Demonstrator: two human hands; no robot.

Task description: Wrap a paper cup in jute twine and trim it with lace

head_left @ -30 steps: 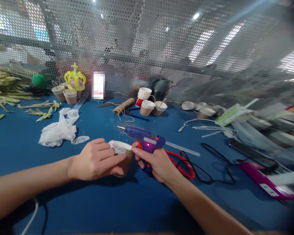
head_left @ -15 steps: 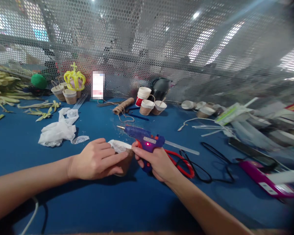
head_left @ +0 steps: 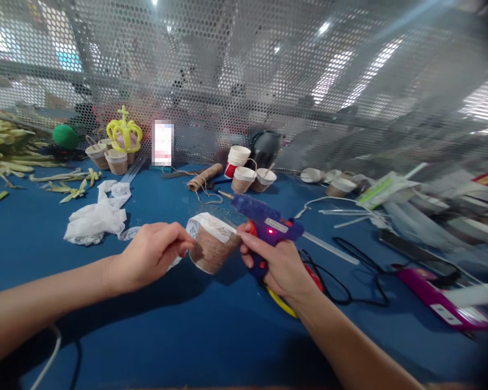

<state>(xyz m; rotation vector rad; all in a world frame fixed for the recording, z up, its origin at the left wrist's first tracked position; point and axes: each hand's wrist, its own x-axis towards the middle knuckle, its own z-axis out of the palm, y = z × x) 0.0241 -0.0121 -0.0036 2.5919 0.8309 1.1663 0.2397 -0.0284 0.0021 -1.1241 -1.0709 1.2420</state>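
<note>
A twine-wrapped cup with a white rim is tilted above the blue table. My right hand is wrapped round a blue hot glue gun with a lit red light. Its thumb and fingertips also pinch the cup's right rim. The nozzle points away to the upper left, and a clear glue stick juts from the back. At the cup's left side my left hand is closed in a pinch. White lace ribbon shows below those fingers and also along the cup's rim.
Crumpled white lace lies at left. Behind are a twine roll, small finished cups, a yellow crown and a phone. A black cord and a purple power strip lie right. Perforated metal mesh stands behind.
My left hand has drawn back left from over the cup, now pinching at its side. The cup shows more fully. My right hand and the glue gun have shifted right.
</note>
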